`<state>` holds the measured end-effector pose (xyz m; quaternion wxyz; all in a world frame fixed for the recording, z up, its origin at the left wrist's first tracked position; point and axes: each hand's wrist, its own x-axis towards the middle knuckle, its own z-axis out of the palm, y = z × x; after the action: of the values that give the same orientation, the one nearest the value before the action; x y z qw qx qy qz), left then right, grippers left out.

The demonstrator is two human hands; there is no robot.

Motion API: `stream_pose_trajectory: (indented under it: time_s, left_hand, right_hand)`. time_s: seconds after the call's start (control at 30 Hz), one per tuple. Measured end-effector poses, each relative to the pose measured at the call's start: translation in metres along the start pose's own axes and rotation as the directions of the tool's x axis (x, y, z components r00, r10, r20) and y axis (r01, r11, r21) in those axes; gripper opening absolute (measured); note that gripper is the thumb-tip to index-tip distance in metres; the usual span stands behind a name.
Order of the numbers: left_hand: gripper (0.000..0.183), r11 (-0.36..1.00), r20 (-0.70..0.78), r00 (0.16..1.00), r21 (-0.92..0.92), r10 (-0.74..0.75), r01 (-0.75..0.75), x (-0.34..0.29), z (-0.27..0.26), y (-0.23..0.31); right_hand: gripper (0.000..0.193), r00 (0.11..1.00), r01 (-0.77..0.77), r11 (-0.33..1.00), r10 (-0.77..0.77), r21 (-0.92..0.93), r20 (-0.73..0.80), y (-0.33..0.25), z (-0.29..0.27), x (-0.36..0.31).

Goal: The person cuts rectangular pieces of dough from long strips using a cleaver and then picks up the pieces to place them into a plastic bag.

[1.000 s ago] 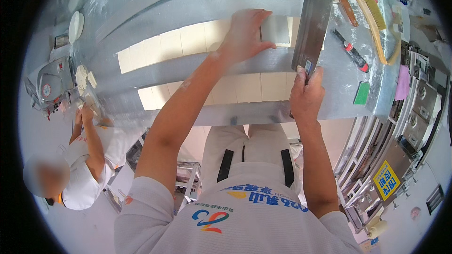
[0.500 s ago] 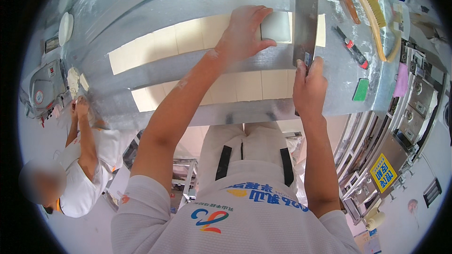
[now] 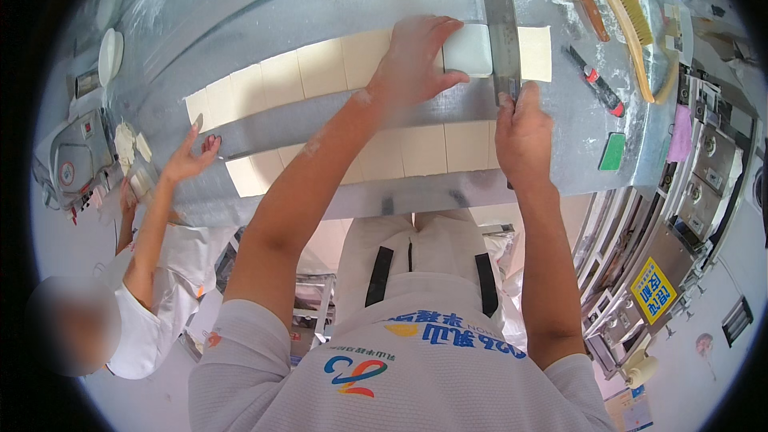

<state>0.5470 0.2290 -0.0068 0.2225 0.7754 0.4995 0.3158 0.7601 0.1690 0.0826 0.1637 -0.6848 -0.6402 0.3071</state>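
My left hand (image 3: 414, 62) holds a white rounded-square block (image 3: 467, 51) between thumb and fingers, pressing it on the far strip of pale dough (image 3: 280, 78). Right of the block, my right hand (image 3: 524, 132) grips a cleaver (image 3: 502, 36) by its handle. The blade stands on edge across the strip, close to the block's right side. Beyond the blade lies a dough piece (image 3: 535, 54). A second dough strip (image 3: 424, 149), marked off into squares, runs nearer to me, partly under my left forearm.
At the right lie a bristle brush (image 3: 628, 20), a red-and-black utility knife (image 3: 596, 82) and a green sponge (image 3: 613, 151). A co-worker's hand (image 3: 190, 158) reaches to the far strip's left end. A scale (image 3: 80, 152) stands left of the metal table (image 3: 320, 206).
The cleaver has shifted left and tilted slightly, baring more of the dough piece on its right. The co-worker's hand has come over to the far strip's left end. My left hand hardly moved.
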Motion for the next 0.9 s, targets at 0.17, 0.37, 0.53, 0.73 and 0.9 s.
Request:
stream_pose_trajectory:
  time_s: [0.17,0.37,0.53,0.73,0.9]
  left_hand:
    - [0.082,1.000,-0.007,1.000,-0.012,-0.001,0.001,0.001,-0.001,0.000]
    - [0.080,0.999,-0.009,1.000,-0.026,0.023,-0.023,0.002,-0.003,-0.001]
    - [0.073,0.997,0.006,0.997,-0.009,0.074,-0.074,0.006,-0.010,0.006]
    - [0.033,0.958,0.107,0.970,0.166,0.218,-0.234,0.023,-0.030,0.012]
    - [0.019,0.998,-0.133,0.990,0.040,-0.036,0.042,0.060,-0.028,0.028]
  right_hand:
    - [0.018,0.998,-0.049,0.999,0.049,-0.007,0.027,-0.003,0.003,0.002]
    - [0.017,0.995,-0.088,0.996,0.090,-0.034,0.042,0.010,0.024,0.005]
    - [0.016,0.995,-0.095,0.995,0.095,-0.002,-0.014,0.014,0.029,0.006]
    - [0.017,0.979,-0.063,0.992,0.083,0.109,-0.186,0.010,0.011,-0.024]
    - [0.018,0.937,-0.049,0.962,0.137,0.268,-0.323,0.019,-0.013,-0.050]
